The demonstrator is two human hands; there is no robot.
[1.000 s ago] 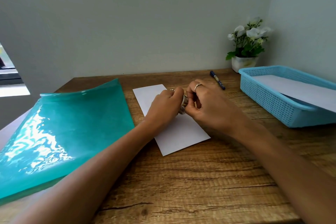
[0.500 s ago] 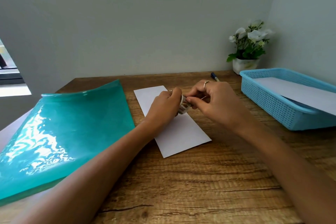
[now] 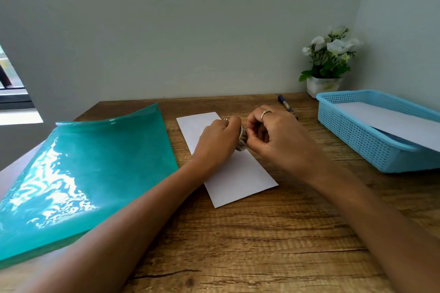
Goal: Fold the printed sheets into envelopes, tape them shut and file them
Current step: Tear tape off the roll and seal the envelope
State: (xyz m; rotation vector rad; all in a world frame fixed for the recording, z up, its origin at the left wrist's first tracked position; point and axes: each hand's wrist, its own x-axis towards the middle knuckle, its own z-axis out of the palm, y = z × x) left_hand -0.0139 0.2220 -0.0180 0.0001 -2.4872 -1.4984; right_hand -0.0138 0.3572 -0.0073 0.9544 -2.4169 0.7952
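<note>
The right hand point(image 3: 276, 137) has closed back in from half a second ago, its fingertips now up against the tape point(image 3: 241, 140) again, and more of the pen point(image 3: 287, 106) shows behind it. The left hand point(image 3: 217, 141) grips the tape roll, fingers curled round it, just above the envelope point(image 3: 234, 173). The right hand pinches at the roll's near rim with thumb and forefinger; whether a strip is pulled free, I cannot tell.

The envelope lies flat mid-table, long edges running diagonally, its near corner pointing toward the front edge and its far end partly under the left hand. To its left sits the folder point(image 3: 78, 173), its right edge just beside the envelope's left edge, its far edge curled up, its left side overhanging the table point(image 3: 262, 245). To the right, the basket point(image 3: 371, 135) stands well apart from the envelope, a white sheet point(image 3: 390, 123) lying across it and jutting over its near rim. Bare wood runs in front of the envelope and between hand and basket. The plant point(image 3: 327, 71) sits in the far corner.
</note>
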